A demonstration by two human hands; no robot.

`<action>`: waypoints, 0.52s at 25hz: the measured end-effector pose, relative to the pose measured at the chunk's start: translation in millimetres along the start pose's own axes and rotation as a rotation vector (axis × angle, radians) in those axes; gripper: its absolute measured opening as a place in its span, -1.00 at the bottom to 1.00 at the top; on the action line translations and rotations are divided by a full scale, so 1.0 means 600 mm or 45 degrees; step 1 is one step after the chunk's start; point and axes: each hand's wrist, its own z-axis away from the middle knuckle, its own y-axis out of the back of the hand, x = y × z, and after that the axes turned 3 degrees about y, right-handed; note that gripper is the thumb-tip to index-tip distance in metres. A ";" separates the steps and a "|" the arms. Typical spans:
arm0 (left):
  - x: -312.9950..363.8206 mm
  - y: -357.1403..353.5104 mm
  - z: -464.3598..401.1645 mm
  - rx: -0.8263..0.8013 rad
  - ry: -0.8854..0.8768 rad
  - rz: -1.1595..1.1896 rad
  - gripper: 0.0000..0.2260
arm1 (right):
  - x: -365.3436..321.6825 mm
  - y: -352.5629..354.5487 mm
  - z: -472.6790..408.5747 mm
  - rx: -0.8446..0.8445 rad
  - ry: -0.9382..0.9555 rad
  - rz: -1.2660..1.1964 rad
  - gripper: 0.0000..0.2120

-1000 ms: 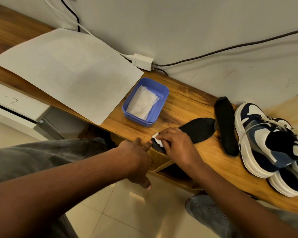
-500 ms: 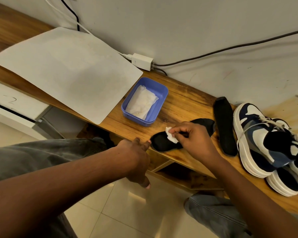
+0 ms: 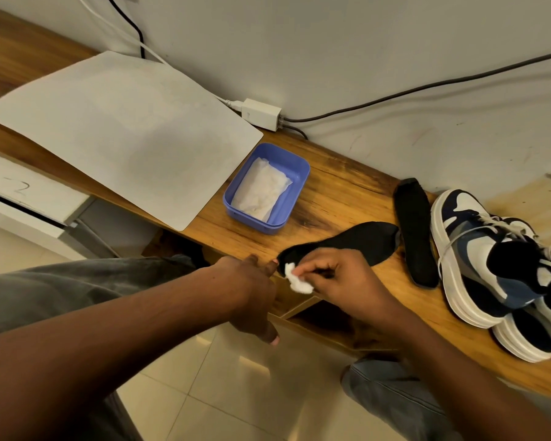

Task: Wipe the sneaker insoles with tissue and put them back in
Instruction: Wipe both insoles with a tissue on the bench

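Observation:
A black insole (image 3: 353,241) lies flat on the wooden bench (image 3: 341,189) near its front edge. My right hand (image 3: 337,278) pinches a crumpled white tissue (image 3: 296,280) at the insole's near end. My left hand (image 3: 252,288) rests at the bench edge, a fingertip touching that same end, holding nothing. A second black insole (image 3: 415,230) lies further right, beside two navy and white sneakers (image 3: 487,259) stacked at the right end of the bench.
A blue plastic tub (image 3: 295,186) holding a folded white tissue (image 3: 261,194) stands behind the insole. A large white sheet (image 3: 118,128) covers the bench's left part. A white charger (image 3: 261,113) and cables run along the wall. Below are my knees and tiled floor.
My right hand swept the tissue from the insole's near end toward its middle, then back to the near end. The left hand has stayed at the bench edge.

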 end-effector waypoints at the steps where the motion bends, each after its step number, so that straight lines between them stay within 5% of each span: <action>1: -0.001 0.002 0.003 0.003 -0.002 0.001 -0.32 | 0.014 0.010 -0.002 0.181 -0.070 0.049 -0.84; 3: -0.004 0.005 0.006 0.047 -0.015 -0.004 -0.34 | 0.034 0.019 -0.005 0.383 -0.154 0.208 -0.85; 9: -0.004 -0.007 -0.011 0.521 -0.086 0.109 -0.16 | 0.036 0.005 -0.007 0.223 -0.057 0.476 -0.84; 13: 0.006 -0.017 -0.027 0.372 -0.053 -0.003 -0.13 | 0.037 0.011 -0.012 0.222 -0.102 0.449 -0.84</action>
